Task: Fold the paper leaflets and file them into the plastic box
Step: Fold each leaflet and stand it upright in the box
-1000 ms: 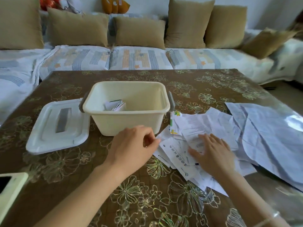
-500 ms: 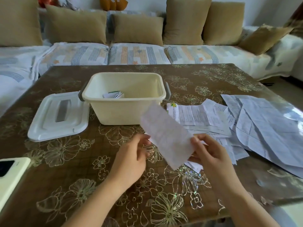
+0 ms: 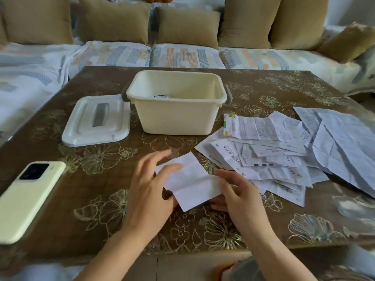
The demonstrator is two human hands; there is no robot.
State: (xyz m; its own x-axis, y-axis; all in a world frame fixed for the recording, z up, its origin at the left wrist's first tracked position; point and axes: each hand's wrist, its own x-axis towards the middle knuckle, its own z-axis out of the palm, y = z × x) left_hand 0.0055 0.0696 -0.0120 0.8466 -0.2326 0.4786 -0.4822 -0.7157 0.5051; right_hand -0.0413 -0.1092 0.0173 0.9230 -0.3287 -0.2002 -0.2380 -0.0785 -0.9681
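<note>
Both hands meet over the near middle of the brown bench with its gold flower pattern. The left hand and the right hand hold one creased white paper leaflet between them; the left fingers are spread and partly blurred, with the thumb side against the leaflet's left edge, and the right fingers pinch its right edge. The leaflet is tilted, its lower corner near the bench. Left of the hands lies a pale yellow-green smartphone, camera side up. Right of the leaflet and beyond it spreads a loose heap of unfolded printed white leaflets. Beyond the leaflet stands the open cream rectangular plastic box with grey side clips; a few folded papers show inside. Its white lid, with a grey handle, lies flat just left of the box. Behind the bench runs a sofa with striped covers and tan cushions.
</note>
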